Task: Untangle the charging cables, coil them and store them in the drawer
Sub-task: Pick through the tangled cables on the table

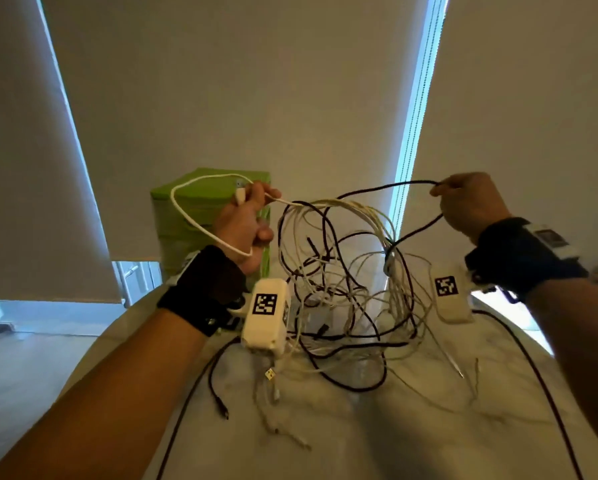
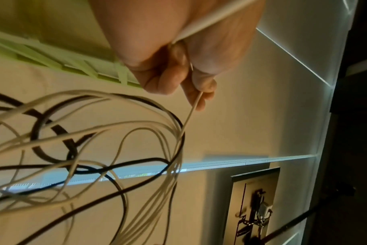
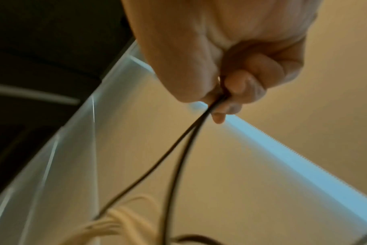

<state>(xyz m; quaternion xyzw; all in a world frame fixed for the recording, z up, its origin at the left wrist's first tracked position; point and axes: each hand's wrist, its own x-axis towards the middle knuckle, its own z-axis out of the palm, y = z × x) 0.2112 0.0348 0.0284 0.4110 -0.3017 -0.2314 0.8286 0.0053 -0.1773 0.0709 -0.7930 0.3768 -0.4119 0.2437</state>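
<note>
A tangle of white and black charging cables [image 1: 346,282] hangs in the air between my hands and trails onto the marble table [image 1: 412,427]. My left hand [image 1: 245,226] is raised in front of the green drawer unit [image 1: 190,220] and grips a white cable [image 1: 186,216] that loops out to the left; the wrist view shows that white cable [image 2: 192,112] running through the curled fingers [image 2: 199,86]. My right hand [image 1: 464,202] is raised at the right and pinches a bend of a black cable [image 1: 387,187], seen as two black cable [image 3: 178,149] strands leaving the fingertips [image 3: 226,106].
The green drawer unit stands at the table's back left, its drawers shut as far as I can see. Loose plug ends [image 1: 270,374] and a black connector [image 1: 223,408] lie on the table near me. Roller blinds [image 1: 290,98] hang behind.
</note>
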